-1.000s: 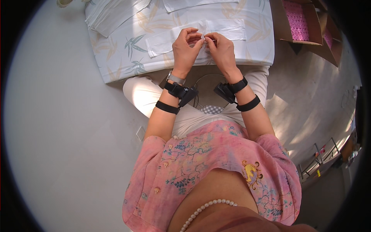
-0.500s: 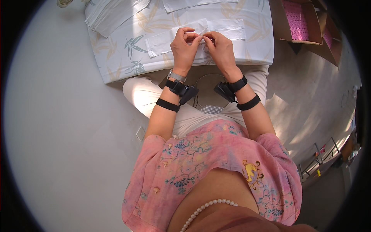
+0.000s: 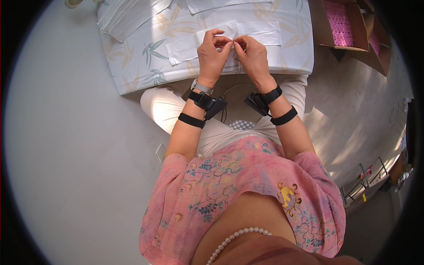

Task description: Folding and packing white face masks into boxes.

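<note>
A thin white bag [image 3: 181,52], flat and creased, lies across the near part of the table, its middle lifted and crumpled behind my fingers. My left hand [image 3: 214,55] is closed in a pinch, thumb against index finger, at the bag's raised middle. Opposite it, my right hand [image 3: 251,55] pinches at the same spot, so that the fingertips of both hands almost touch. Exactly which edge or layer sits between the fingertips is too small to make out. The strip of white material [image 3: 265,33] beyond my right hand lies flat on the cloth.
A leaf-patterned cloth [image 3: 154,62] covers the table. More white bags [image 3: 132,20] are piled at the far left, and another flat white piece [image 3: 221,5] lies at the far edge. Right of the table stand open cardboard boxes [image 3: 360,28] holding pink items [image 3: 339,26].
Both hands have stayed in the same pinch, shifting only slightly to the right. The bag and everything around it look unchanged.
</note>
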`<state>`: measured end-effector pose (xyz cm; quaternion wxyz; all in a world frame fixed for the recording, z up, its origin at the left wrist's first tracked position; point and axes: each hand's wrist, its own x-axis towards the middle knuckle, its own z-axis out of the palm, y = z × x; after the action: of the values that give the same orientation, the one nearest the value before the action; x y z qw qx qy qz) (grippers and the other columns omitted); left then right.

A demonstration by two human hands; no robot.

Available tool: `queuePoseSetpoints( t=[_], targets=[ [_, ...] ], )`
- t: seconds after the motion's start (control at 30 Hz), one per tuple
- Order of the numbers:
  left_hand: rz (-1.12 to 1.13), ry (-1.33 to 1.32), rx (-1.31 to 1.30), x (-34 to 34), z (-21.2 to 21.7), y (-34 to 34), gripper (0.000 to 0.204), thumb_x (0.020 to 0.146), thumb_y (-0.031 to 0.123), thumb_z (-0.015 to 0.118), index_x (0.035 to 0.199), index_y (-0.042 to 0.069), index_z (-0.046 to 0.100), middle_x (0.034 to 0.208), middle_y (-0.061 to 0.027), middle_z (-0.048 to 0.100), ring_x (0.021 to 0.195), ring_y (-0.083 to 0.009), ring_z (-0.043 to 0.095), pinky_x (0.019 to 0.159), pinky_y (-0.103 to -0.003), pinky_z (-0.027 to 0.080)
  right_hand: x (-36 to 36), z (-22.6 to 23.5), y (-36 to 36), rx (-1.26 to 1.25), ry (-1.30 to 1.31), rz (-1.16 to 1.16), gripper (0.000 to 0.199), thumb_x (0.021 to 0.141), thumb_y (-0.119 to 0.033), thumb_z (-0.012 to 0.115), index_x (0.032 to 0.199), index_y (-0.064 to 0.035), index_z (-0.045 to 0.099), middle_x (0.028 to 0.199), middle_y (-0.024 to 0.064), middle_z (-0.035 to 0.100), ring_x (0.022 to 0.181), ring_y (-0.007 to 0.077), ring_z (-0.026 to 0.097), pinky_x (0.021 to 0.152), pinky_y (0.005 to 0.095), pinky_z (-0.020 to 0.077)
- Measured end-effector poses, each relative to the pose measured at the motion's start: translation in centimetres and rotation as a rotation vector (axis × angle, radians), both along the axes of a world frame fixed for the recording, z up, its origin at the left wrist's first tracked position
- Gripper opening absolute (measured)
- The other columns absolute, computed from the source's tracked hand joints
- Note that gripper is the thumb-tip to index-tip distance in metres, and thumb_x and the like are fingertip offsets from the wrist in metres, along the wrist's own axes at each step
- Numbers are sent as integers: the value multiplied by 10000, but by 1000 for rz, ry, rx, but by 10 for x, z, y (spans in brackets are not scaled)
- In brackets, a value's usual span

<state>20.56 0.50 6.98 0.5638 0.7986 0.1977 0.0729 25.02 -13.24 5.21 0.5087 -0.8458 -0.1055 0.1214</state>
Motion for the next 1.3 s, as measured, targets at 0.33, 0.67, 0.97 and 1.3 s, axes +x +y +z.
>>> queuePoseSetpoints(
  t=[0.33, 0.67, 0.97, 1.3],
  targets=[
    [6, -12, 46, 2, -1, -3, 386, 910, 26, 798, 1246, 7, 609, 984, -93, 796, 880, -159, 769, 813, -283, 618, 0, -1, 0, 42, -11, 3, 151, 951, -153, 729, 997, -9, 726, 918, 179, 740, 809, 358, 721, 734, 434, 569],
    [-9, -28, 78, 3, -1, -4, 373, 902, 19, 762, 1235, 1, 596, 950, -92, 791, 838, -177, 769, 784, -294, 616, 2, 3, -2, 82, 16, -11, 155, 958, -135, 730, 1041, -6, 741, 926, 174, 751, 802, 320, 740, 731, 410, 580],
    [-16, -5, 82, 3, 1, -4, 372, 916, 19, 765, 1249, 3, 600, 978, -92, 800, 856, -168, 774, 798, -285, 621, 1, -4, 0, 58, 30, -39, 161, 956, -151, 724, 1002, 1, 750, 909, 185, 761, 788, 341, 746, 719, 412, 584],
    [-20, -5, 79, 5, 4, -4, 394, 914, 33, 790, 1257, 8, 597, 983, -94, 802, 855, -170, 776, 803, -286, 622, 0, -4, 1, 22, -7, -27, 168, 981, -135, 727, 1045, 19, 748, 890, 148, 780, 773, 233, 773, 714, 339, 601]
  ],
)
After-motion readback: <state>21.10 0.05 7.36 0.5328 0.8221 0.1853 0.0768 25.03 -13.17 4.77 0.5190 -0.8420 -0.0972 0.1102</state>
